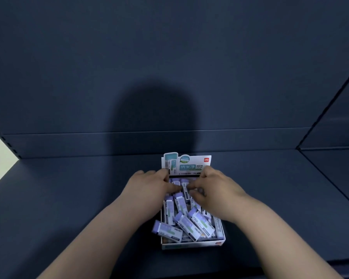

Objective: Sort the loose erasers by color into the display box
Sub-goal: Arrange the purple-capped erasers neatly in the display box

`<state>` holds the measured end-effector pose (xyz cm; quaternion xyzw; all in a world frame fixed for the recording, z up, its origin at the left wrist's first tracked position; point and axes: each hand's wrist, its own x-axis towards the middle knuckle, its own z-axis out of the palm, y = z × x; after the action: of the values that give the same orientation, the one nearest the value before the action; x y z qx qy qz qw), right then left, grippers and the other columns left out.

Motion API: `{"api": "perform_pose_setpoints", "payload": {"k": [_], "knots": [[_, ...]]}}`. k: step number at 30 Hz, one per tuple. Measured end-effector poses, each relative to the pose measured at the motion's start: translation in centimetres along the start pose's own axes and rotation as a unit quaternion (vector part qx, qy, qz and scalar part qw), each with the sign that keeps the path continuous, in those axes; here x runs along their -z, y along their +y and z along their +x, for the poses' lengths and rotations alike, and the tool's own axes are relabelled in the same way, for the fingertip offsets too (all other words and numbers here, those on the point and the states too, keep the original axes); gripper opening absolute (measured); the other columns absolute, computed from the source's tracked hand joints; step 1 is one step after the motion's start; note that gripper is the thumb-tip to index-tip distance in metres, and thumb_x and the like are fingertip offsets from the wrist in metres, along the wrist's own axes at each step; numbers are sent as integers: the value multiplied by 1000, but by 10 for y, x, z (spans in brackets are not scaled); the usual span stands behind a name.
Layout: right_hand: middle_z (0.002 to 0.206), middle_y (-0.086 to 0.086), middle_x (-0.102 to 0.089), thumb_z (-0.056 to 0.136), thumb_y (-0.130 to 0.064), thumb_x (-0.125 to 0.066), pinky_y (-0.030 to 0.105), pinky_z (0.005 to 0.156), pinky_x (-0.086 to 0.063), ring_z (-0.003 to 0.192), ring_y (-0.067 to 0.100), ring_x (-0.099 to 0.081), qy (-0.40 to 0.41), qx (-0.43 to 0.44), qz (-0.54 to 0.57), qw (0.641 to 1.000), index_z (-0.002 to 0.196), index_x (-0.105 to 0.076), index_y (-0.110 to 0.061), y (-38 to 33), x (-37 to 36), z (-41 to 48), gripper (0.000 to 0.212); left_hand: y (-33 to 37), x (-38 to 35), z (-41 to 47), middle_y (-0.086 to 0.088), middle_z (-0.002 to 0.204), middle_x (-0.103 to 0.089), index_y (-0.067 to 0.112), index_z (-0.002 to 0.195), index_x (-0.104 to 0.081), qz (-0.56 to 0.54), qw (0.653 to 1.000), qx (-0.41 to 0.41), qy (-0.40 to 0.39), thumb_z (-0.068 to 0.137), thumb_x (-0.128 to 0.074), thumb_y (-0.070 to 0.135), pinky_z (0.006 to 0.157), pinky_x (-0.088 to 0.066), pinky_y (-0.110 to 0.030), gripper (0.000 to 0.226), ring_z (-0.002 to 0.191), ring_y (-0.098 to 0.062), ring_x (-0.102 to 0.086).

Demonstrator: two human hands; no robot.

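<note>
2 curled hands (149,184) (216,186) amid erasers (191,222)

Shelf board (69,198), dark blue: beneath the fingers (159,175). Back panel (169,57), dark blue, bearing rounded shadow (153,117): beyond them. Slotted upright (6,139): far to their left.

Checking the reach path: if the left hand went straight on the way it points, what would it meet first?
Probably the purple erasers standing at the back of the box, which the left hand seems to be touching or nearly touching. Behind them rises the header card. Depth is unclear.
</note>
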<state>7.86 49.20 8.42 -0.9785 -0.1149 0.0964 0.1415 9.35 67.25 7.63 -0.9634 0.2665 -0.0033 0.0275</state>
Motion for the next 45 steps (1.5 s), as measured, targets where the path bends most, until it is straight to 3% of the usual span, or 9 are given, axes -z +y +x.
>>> {"api": "perform_pose_setpoints", "payload": {"k": [6, 10, 13, 16, 23, 28, 38, 42, 45], "knots": [[102, -2, -35, 97, -41, -35, 29, 89, -35, 112, 19, -39, -3, 10, -25, 1000, 128, -52, -39, -3, -7, -3, 35, 4, -3, 2, 4, 117, -41, 52, 139, -27, -32, 999, -4, 9, 93, -36, 12, 78, -31, -28, 62, 102, -17, -47], [113, -3, -46, 95, -33, -42, 29, 92, -43, 113, 17, -46, 62, -34, 29, 997, 117, -62, -33, 11, 1, -4, 30, 4, -1, 2, 1, 104, -51, 49, 128, -48, 0, 999, -28, 42, 85, -58, 21, 70, -30, -30, 53, 88, -20, -56], [115, -4, -47, 93, -28, -43, 30, 97, -40, 116, 18, -47, 30, -54, -7, 998, 119, -61, -35, 21, 4, -7, 33, 7, -4, 1, 3, 118, -41, 47, 140, -31, -12, 1000, -8, 14, 92, -41, 14, 77, -26, -28, 59, 104, -19, -47], [110, -4, -43, 93, -26, -43, 28, 96, -37, 118, 18, -44, 9, -42, -14, 999, 125, -57, -38, 19, -1, -6, 37, 9, -2, 2, 4, 114, -38, 49, 141, -25, -42, 999, -8, 11, 90, -40, 8, 74, -27, -27, 66, 100, -17, -46], [109, -5, -46, 89, -35, -50, 31, 97, -42, 114, 17, -48, 19, -52, 33, 998, 119, -60, -40, 27, 4, -11, 32, 17, 1, 3, 5, 111, -37, 50, 140, -26, -48, 999, -6, -9, 94, -38, 11, 72, -25, -26, 62, 94, -15, -41], [115, -8, -40, 72, -54, -67, 30, 98, -38, 118, 12, -40, -43, -40, -1, 998, 124, -51, -39, 24, 14, -22, 56, 22, 8, -4, 9, 118, -37, 46, 143, -22, -64, 997, 35, 14, 87, -39, 3, 71, -24, -23, 73, 83, -10, -31], [112, -7, -39, 68, -44, -72, 27, 83, -43, 107, 13, -45, -37, -36, 0, 999, 118, -50, -35, 15, 8, -23, 55, 39, 12, -30, 14, 126, -34, 49, 142, -20, -98, 992, 45, 63, 93, -38, 14, 76, -22, -19, 63, 84, -8, -27], [109, -9, -44, 67, -45, -73, 25, 80, -44, 99, 10, -51, 14, -40, 67, 997, 110, -53, -37, 18, 3, -21, 48, 38, 0, -34, 12, 118, -43, 46, 139, -34, -122, 986, 43, 106, 86, -50, 11, 74, -26, -21, 65, 85, -9, -44], [86, -12, -52, 67, -37, -76, 14, 66, -43, 72, 1, -51, 71, -32, 157, 985, 101, -55, -31, 25, 2, -16, 41, 35, -5, -40, 11, 90, -53, 41, 117, -61, -128, 985, 23, 113, 55, -74, 6, 57, -28, -18, 72, 58, -9, -45]]}}
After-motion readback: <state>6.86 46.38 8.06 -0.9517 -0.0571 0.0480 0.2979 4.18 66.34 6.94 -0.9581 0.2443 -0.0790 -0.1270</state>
